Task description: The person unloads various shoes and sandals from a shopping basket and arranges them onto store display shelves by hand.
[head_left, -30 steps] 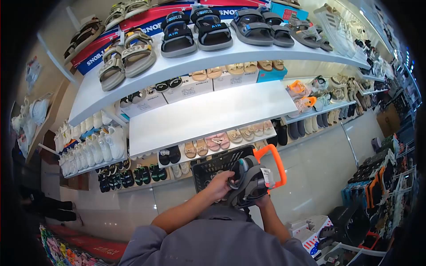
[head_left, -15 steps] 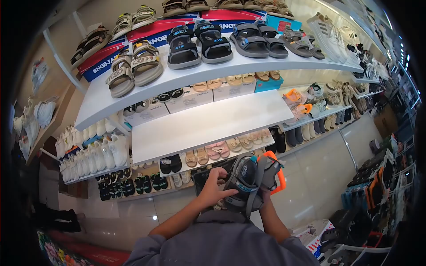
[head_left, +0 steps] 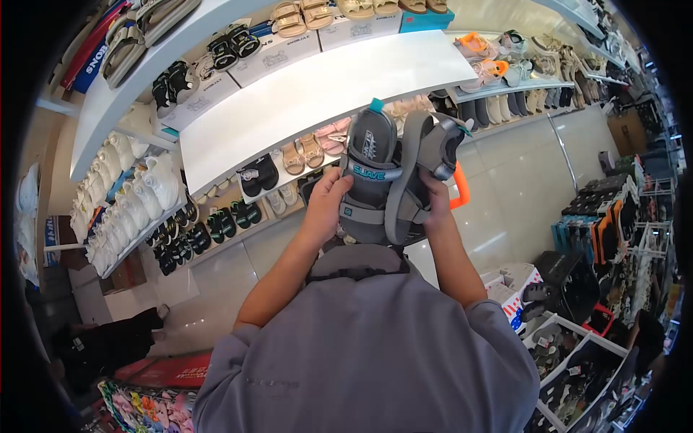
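Observation:
A pair of grey sandals is held up in front of me. The left sandal (head_left: pixel 364 177) faces me sole-bed up, with a "SUAVE" strap and a teal tab at its top. My left hand (head_left: pixel 326 198) grips its left edge, thumb on the strap side. The other sandal (head_left: pixel 410 173) is turned on its side against the first, its straps toward the right. My right hand (head_left: pixel 437 203) is closed around that one; some of its fingers are hidden. Behind the right hand shows part of an orange loop (head_left: pixel 460 187).
A white shelf (head_left: pixel 310 86) lies ahead, with boxes and sandals behind it. White shoes (head_left: pixel 137 195) line a rack on the left. Racks of footwear (head_left: pixel 606 224) stand on the right. A person in dark trousers (head_left: pixel 108 343) is at the lower left.
My left hand, earlier spread beside the sandals, has closed on the left one. Both sandals are raised toward the white shelf. The view has tilted down.

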Demonstrator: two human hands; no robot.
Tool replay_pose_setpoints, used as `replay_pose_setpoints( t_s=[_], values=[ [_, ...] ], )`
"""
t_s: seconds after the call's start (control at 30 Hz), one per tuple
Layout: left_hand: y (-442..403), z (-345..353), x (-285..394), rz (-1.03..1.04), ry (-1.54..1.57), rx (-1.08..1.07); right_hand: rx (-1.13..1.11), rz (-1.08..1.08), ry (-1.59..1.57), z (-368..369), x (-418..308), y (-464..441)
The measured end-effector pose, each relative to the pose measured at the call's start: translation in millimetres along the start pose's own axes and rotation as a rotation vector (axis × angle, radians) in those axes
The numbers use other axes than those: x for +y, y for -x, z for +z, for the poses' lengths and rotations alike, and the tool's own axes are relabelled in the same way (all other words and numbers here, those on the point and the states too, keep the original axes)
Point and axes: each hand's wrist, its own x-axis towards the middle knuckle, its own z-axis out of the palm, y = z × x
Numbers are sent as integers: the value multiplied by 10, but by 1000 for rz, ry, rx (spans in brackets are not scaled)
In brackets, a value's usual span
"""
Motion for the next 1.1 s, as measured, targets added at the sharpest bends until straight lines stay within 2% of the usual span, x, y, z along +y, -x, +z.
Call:
replay_pose_setpoints(
  t_s=[0.03,0.07,0.13,0.27,0.33,0.47,0.6,0.93,1.1],
  values=[
    [6,13,26,30,12,30,-109,0,-53,70,-20,-2],
    [24,28,70,19,13,34,-99,4,-58,84,-36,-8],
    [61,131,257,-10,135,88,-21,-111,26,66,-74,-31],
    [8,8,300,14,116,116,155,-196,135,55,-166,-30],
    [-1,4,302,16,115,132,136,-201,205,79,-219,-12],
    [-18,-51,217,53,-8,35,164,-151,427,144,-236,17],
    [11,5,213,92,-29,-29,167,-105,464,200,-228,50],
    [65,197,262,150,-72,-6,194,-172,461,315,-270,71],
    [88,241,252,227,-247,3,155,-181,411,314,-317,94]
  ],
)
